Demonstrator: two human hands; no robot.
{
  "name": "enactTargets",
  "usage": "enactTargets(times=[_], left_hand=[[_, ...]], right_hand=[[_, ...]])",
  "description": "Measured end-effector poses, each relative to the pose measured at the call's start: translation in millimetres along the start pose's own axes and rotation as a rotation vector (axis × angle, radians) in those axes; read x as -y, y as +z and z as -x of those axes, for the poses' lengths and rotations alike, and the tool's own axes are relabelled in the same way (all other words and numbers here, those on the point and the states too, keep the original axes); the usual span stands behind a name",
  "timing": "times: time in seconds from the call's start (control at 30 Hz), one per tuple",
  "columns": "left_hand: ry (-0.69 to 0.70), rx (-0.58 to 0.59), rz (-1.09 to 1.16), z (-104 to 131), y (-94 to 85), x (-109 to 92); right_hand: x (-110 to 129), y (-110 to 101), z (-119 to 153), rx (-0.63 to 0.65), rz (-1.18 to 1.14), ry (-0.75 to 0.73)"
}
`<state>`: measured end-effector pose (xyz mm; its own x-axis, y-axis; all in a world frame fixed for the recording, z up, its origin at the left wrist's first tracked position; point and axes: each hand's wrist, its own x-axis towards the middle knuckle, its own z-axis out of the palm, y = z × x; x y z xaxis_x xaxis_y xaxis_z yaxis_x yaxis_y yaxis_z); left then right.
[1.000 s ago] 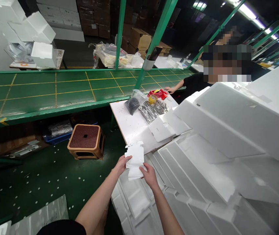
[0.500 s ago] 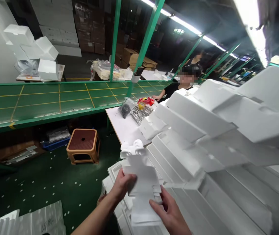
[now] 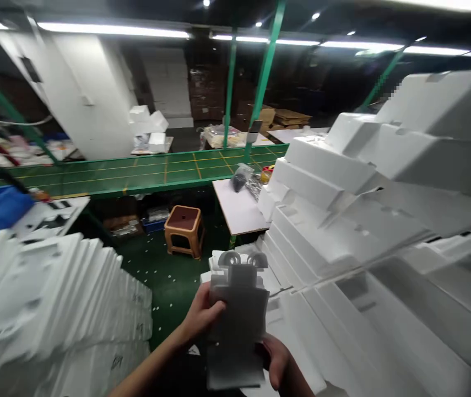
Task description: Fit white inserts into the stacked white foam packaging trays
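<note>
A flat white piece (image 3: 241, 314), with two rounded, holed tabs at its top end, is held in front of me between both hands. My left hand (image 3: 202, 314) grips its left edge, thumb on the upper face. Lower on the right edge, my right hand (image 3: 279, 358) is closed around the piece, its fingers partly hidden behind it. The piece looks grey and shaded. Stacked white foam trays (image 3: 334, 248) rise just beyond and to the right of it.
Bagged white foam stacks (image 3: 53, 298) fill the lower left. A brown stool (image 3: 184, 229) stands on the green floor before a long green bench (image 3: 177, 168). A white table (image 3: 241, 209) holds bags. A blue bin (image 3: 1, 209) is at far left.
The view has swung left, bringing the left foam stacks and blue bin into sight. The white piece is now more upright, still in both hands. The co-worker is mostly out of sight.
</note>
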<state>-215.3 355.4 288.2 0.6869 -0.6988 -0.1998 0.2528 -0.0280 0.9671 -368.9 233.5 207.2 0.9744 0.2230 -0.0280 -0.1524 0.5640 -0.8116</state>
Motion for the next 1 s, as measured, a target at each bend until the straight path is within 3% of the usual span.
enactTargets(times=[0.07, 0.13, 0.2, 0.27, 0.37, 0.53, 0.6, 0.73, 0.87, 1.0], left_hand=[[0.032, -0.114, -0.006, 40, -2.2, 7], [-0.02, -0.214, 0.017, 71, 0.3, 17], [-0.113, -0.341, 0.065, 94, 3.4, 28], [-0.139, -0.408, 0.099, 113, 4.6, 36], [-0.041, -0.327, 0.111, 143, 1.2, 35], [0.053, -0.209, 0.079, 184, -18.3, 15], [0.021, -0.184, 0.135, 187, -29.5, 13], [-0.195, -0.102, 0.369, 179, -44.7, 31], [-0.203, -0.026, 0.556, 175, -34.5, 48], [-0.2, 0.183, 0.731, 177, -14.8, 54]], right_hand=[[-14, 15, 10, 0.157, 0.054, 0.047], [-29, 34, 18, 0.202, 0.033, 0.091], [-45, 56, 26, 0.16, -0.065, 0.135], [-57, 78, 34, 0.036, -0.154, 0.175], [-65, 105, 45, -0.142, -0.181, 0.22], [-57, 134, 57, -0.177, -0.158, 0.31], [-51, 145, 58, -0.153, -0.17, 0.33], [-45, 168, 55, -0.021, -0.268, 0.393], [-45, 182, 59, -0.031, -0.293, 0.472], [-49, 186, 75, -0.073, -0.352, 0.448]])
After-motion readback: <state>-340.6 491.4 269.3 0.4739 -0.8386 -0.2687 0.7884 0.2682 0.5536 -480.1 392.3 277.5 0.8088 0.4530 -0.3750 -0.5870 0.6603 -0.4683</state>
